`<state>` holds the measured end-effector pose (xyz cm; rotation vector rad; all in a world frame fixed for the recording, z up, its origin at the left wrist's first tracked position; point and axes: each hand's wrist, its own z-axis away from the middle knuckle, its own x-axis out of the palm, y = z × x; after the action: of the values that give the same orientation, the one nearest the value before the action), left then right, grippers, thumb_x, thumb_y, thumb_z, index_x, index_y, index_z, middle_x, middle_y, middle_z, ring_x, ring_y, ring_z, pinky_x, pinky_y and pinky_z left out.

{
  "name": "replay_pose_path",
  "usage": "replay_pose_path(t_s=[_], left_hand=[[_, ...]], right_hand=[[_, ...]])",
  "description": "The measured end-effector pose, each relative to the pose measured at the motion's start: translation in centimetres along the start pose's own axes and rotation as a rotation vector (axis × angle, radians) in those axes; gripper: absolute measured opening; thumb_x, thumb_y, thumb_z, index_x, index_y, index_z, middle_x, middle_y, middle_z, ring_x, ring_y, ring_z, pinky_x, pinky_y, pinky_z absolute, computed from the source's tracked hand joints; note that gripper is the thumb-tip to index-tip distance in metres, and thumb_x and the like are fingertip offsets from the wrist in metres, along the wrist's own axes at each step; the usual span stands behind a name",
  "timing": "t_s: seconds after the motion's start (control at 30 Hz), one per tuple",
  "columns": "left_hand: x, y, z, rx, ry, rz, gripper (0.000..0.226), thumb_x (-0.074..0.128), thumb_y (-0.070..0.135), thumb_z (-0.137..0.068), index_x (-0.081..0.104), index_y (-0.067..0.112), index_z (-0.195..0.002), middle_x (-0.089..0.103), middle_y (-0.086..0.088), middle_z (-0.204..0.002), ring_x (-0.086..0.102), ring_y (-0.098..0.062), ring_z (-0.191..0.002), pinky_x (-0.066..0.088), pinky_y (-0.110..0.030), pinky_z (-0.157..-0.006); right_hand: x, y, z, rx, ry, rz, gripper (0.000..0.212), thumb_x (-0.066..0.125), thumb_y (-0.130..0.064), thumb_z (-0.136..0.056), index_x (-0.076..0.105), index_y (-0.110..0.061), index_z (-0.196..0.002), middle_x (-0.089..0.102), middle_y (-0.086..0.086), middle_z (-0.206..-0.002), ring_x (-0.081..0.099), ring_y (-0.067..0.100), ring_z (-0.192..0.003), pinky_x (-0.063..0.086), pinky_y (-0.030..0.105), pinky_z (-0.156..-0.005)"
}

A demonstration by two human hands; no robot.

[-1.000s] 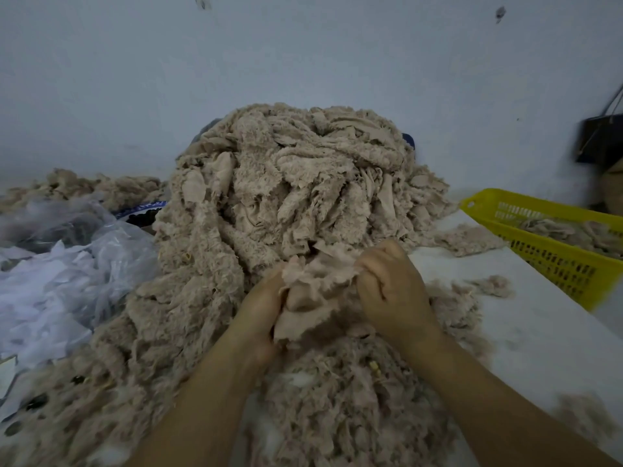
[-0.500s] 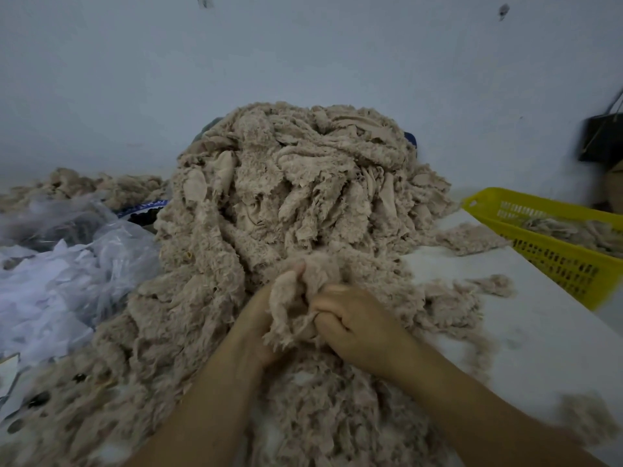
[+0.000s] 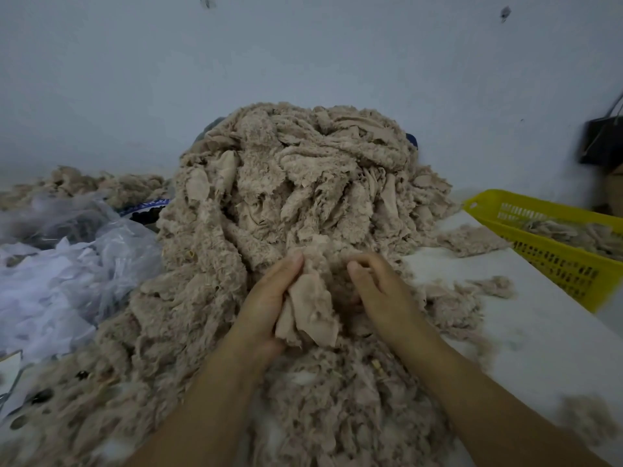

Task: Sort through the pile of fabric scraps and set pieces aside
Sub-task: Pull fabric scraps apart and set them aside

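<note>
Two bare hands work at the near foot of a tall pile of beige fleecy fabric scraps (image 3: 296,183), which rises against the pale wall on a white table top (image 3: 526,332). The left hand (image 3: 266,305) is clamped round a flat beige scrap with a smooth backing (image 3: 310,311), thumb up at its top edge. The scrap hangs from that grip and touches the pile behind it. The right hand (image 3: 381,288) sits just beside it, fingers bent down into the fluff; whether they pinch anything I cannot tell.

To free this piece cleanly, I would keep the left grip firm near the top edge. The right hand could press down or tease away the neighbouring tufts, so that one scrap comes off alone. Lifting it up and clear, not dragging it nearer, should keep the loose slope from sliding. A yellow slotted plastic basket (image 3: 539,242) at the right, with some beige scraps already in it, looks the likely place for what is set aside, though that is only my guess.

Much is hard to read. The right fingertips are buried, and the lower edge of the held scrap merges with the heap. Something dark blue (image 3: 411,139) peeps from behind the pile. Clear plastic bags of white cuttings (image 3: 84,264) lie blurred at the left. A dark object (image 3: 600,139) is cut off at the right edge.
</note>
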<state>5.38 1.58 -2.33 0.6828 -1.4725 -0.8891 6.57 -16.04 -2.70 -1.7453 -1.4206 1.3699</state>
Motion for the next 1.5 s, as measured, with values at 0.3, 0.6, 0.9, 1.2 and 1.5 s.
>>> replay_pose_path(t_s=[0.3, 0.6, 0.9, 1.2, 1.5], left_hand=[[0.9, -0.5, 0.5, 0.058, 0.039, -0.221, 0.017, 0.064, 0.033, -0.084, 0.076, 0.022, -0.089, 0.076, -0.009, -0.096, 0.073, -0.020, -0.082, 0.061, -0.031, -0.069], [0.6, 0.2, 0.0, 0.147, 0.293, -0.095, 0.017, 0.049, 0.020, -0.105, 0.063, 0.017, -0.096, 0.072, -0.006, -0.073, 0.067, -0.016, -0.061, 0.057, -0.029, -0.056], [0.8, 0.2, 0.1, 0.139, 0.279, -0.093, 0.018, 0.052, 0.025, -0.102, 0.068, 0.017, -0.099, 0.075, -0.006, -0.091, 0.072, -0.017, -0.079, 0.058, -0.032, -0.072], [1.5, 0.7, 0.8, 0.166, 0.316, -0.227, 0.021, 0.046, 0.028, -0.105, 0.062, 0.017, -0.098, 0.069, 0.004, -0.061, 0.062, -0.005, -0.045, 0.049, -0.018, -0.041], [1.9, 1.0, 0.9, 0.159, 0.301, -0.133, 0.018, 0.044, 0.026, -0.105, 0.060, 0.023, -0.099, 0.065, 0.004, -0.054, 0.057, -0.005, -0.037, 0.044, -0.016, -0.035]], right_hand=[[0.5, 0.4, -0.3, 0.064, -0.200, 0.022, 0.045, 0.050, -0.029, -0.099, 0.040, -0.040, -0.141, 0.054, -0.016, -0.132, 0.053, 0.006, -0.118, 0.047, 0.024, -0.094], [0.2, 1.0, -0.8, -0.013, -0.133, 0.375, 0.022, 0.048, -0.024, -0.101, 0.051, -0.016, -0.081, 0.054, -0.001, -0.076, 0.053, 0.016, -0.073, 0.039, 0.030, -0.065], [0.1, -0.4, 0.6, 0.077, -0.164, -0.081, 0.053, 0.030, -0.087, -0.079, 0.067, -0.051, -0.088, 0.065, -0.036, -0.088, 0.059, -0.018, -0.084, 0.041, 0.002, -0.066], [0.2, 0.6, -0.3, 0.048, -0.115, -0.056, 0.052, 0.045, -0.074, -0.081, 0.057, -0.024, -0.075, 0.055, -0.015, -0.064, 0.055, 0.002, -0.062, 0.039, 0.014, -0.058], [-0.3, 0.1, -0.7, 0.177, 0.073, -0.056, 0.035, 0.032, -0.073, -0.079, 0.046, -0.041, -0.077, 0.054, -0.021, -0.070, 0.053, -0.006, -0.070, 0.040, 0.014, -0.067]])
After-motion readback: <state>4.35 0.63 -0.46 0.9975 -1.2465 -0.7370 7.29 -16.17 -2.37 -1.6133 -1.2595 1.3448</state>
